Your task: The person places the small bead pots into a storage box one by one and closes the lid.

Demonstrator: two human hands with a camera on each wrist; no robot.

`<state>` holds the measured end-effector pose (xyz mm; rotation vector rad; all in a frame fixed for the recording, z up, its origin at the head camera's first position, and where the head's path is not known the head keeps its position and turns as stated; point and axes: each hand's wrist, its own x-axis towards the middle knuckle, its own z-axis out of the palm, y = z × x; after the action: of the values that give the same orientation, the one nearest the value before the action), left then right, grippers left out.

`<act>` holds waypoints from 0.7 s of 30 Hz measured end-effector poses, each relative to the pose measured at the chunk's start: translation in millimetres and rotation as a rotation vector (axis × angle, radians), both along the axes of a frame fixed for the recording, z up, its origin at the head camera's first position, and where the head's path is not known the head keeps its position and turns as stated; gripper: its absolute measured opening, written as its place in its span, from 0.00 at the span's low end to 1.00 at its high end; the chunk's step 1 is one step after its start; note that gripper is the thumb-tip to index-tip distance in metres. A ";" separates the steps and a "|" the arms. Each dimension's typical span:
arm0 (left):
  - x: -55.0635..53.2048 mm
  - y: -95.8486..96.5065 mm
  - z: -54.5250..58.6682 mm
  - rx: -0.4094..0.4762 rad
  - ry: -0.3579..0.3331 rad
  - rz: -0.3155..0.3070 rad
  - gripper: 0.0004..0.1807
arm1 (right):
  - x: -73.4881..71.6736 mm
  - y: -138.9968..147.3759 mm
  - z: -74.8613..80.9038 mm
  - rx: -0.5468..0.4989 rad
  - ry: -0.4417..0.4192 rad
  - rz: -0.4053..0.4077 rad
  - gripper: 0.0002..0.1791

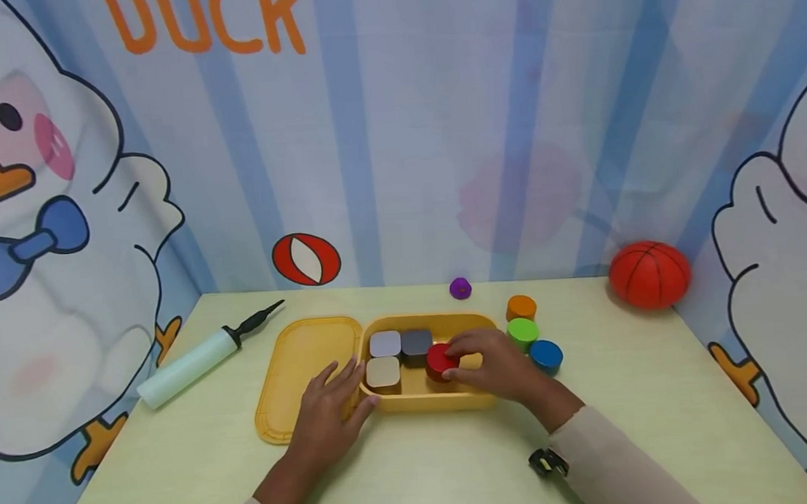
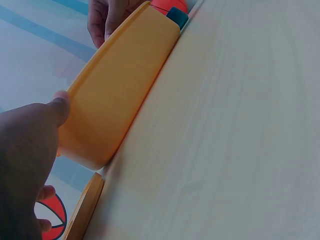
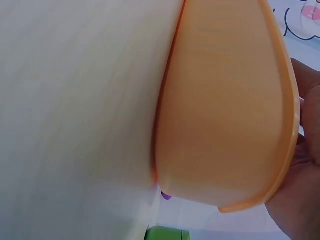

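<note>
A yellow lunch-box-like container [image 1: 427,405] stands open on the table. My left hand [image 1: 327,418] is at its left front corner with fingers extended, the thumb touching the rim. In the left wrist view, that thumb [image 2: 60,102] lies against the rim. Over the box's right half, my right hand [image 1: 496,362] pinches a red round block [image 1: 440,360] between thumb and fingers, inside the walls. To its left in the box sit a cream square block [image 1: 383,373], a lilac one [image 1: 384,343] and a dark grey one [image 1: 417,344]. In the right wrist view, the box's wall [image 3: 220,110] hides the fingertips.
A flat yellow lid [image 1: 305,350] lies left of the box, with a hand pump [image 1: 196,369] beyond it. Orange [image 1: 521,307], green [image 1: 522,331] and blue [image 1: 546,356] round blocks stand to the right. Farther back are a small purple object [image 1: 460,288] and a red ball [image 1: 650,275].
</note>
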<state>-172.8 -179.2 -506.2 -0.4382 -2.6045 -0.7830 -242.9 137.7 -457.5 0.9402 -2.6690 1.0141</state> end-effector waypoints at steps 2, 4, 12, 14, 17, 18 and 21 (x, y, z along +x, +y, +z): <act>-0.3 -0.3 -0.4 -0.004 0.010 -0.001 0.34 | -1.9 -2.5 0.6 0.009 -0.038 0.027 0.18; -0.8 -0.3 -1.2 -0.004 0.029 -0.005 0.34 | -3.9 -4.6 0.6 0.020 -0.064 0.048 0.17; -2.8 0.2 -3.1 0.002 0.050 -0.012 0.34 | -8.2 -15.0 2.1 0.068 -0.169 0.030 0.17; -2.8 0.3 -3.3 0.001 0.053 -0.012 0.34 | -8.7 -17.6 2.0 0.076 -0.161 0.029 0.16; -2.9 0.1 -3.5 -0.002 0.051 -0.010 0.33 | -9.3 -20.8 1.0 0.082 -0.151 0.032 0.15; -2.9 0.0 -3.4 -0.001 0.048 -0.010 0.34 | -9.1 -22.0 1.0 0.078 -0.155 0.033 0.15; -3.1 -0.3 -3.4 0.002 0.050 -0.013 0.34 | -8.4 -25.3 1.5 0.068 -0.175 0.028 0.14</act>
<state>-175.8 -179.5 -509.7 -0.4686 -2.5573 -0.7693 -251.4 112.4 -455.9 0.9451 -2.8573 1.0631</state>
